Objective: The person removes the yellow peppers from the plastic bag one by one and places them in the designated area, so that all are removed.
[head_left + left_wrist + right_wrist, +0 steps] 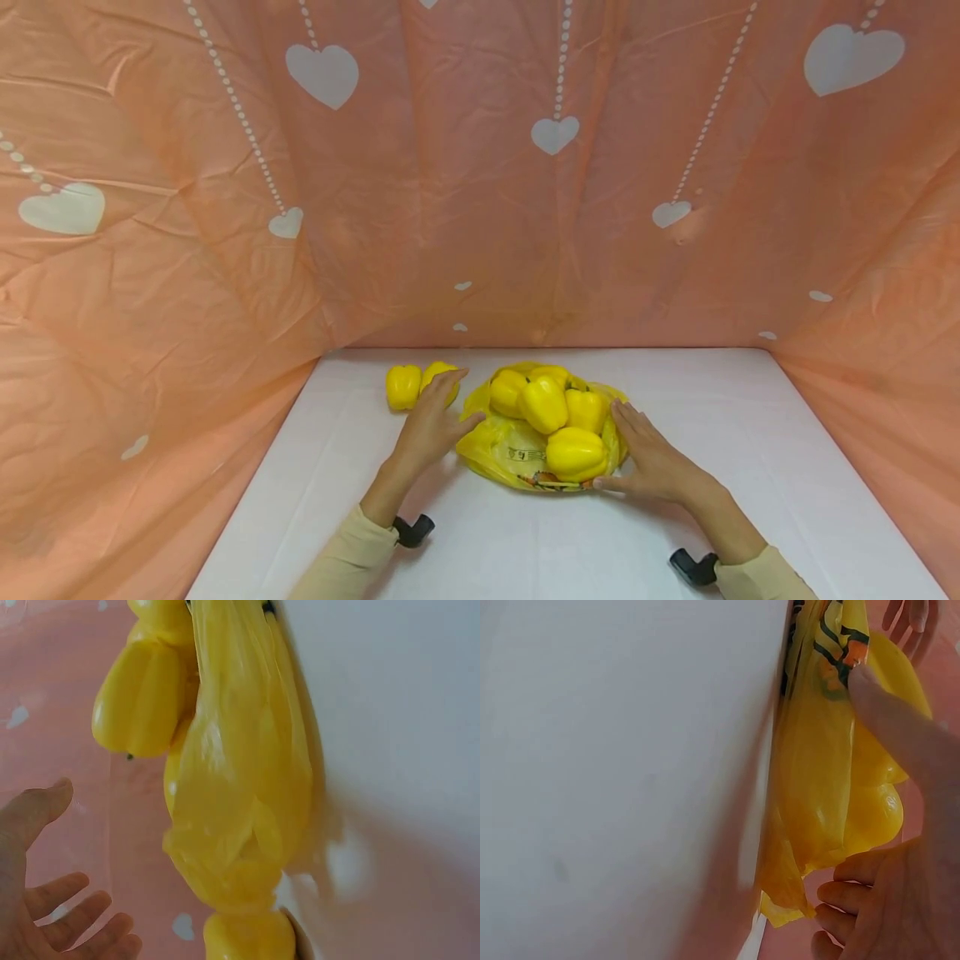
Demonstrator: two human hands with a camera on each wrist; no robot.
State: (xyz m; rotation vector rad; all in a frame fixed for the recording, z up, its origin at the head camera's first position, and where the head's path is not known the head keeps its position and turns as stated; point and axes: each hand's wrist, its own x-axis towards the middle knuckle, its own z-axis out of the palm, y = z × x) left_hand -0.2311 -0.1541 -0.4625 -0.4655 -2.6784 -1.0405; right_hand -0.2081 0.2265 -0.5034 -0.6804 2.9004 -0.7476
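A yellow plastic bag (487,454) lies on the table with its mouth spread wide, and several yellow bell peppers (576,454) sit in it. To its left hovers my left hand (427,425), fingers extended, holding nothing; the left wrist view shows a gap between that hand and the bag (240,772). My right hand (663,462) is at the bag's right side with fingers and thumb spread. In the right wrist view its thumb (889,716) overlaps the printed edge of the bag (810,780); whether it presses there I cannot tell.
Two loose bell peppers, one at the far left (403,388) and one partly behind my left hand (433,377), stand on the white table (540,550). An orange-pink sheet (480,208) with white hearts encloses the back and sides.
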